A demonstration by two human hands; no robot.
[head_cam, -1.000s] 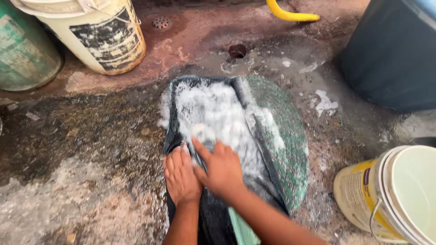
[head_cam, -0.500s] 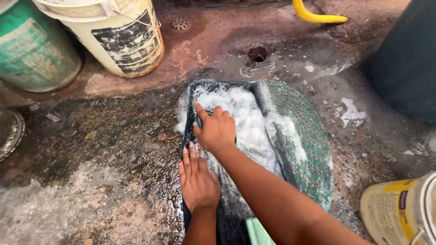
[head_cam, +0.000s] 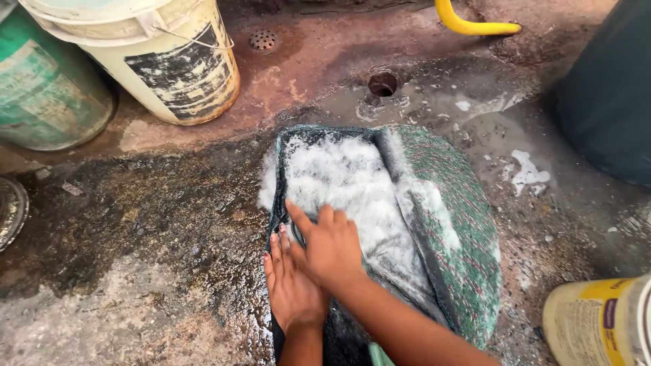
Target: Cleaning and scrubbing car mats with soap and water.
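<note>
At the far left edge of the frame a round metal lid point(head_cam: 9, 211) lies on the wet floor point(head_cam: 135, 224). Above it, in the upper left corner, stands a worn green bucket point(head_cam: 47, 95), and just beside it a cream bucket point(head_cam: 163, 57) with a black scuffed label and a wire handle. A small round drain cover point(head_cam: 262, 41) sits in the reddish floor behind that bucket.

In the lower middle of the frame the left hand point(head_cam: 293, 285) lies flat, palm down and fingers together, pressing on the near left edge of a dark soapy garment point(head_cam: 359, 196) spread on the floor. The right hand point(head_cam: 330, 247) overlaps it just to the right, fingers curled down over the lathered cloth; whether it grips something underneath I cannot tell. White foam covers the middle of the garment, and its green patterned part point(head_cam: 454, 224) lies folded out to the right.

Above the garment, a dark drain hole point(head_cam: 382, 84) opens in the floor, and a yellow hose point(head_cam: 475, 24) curves along the top edge. A large dark barrel point(head_cam: 603, 102) fills the upper right, and a yellow and white bucket point(head_cam: 600, 322) lies on its side in the lower right corner.
</note>
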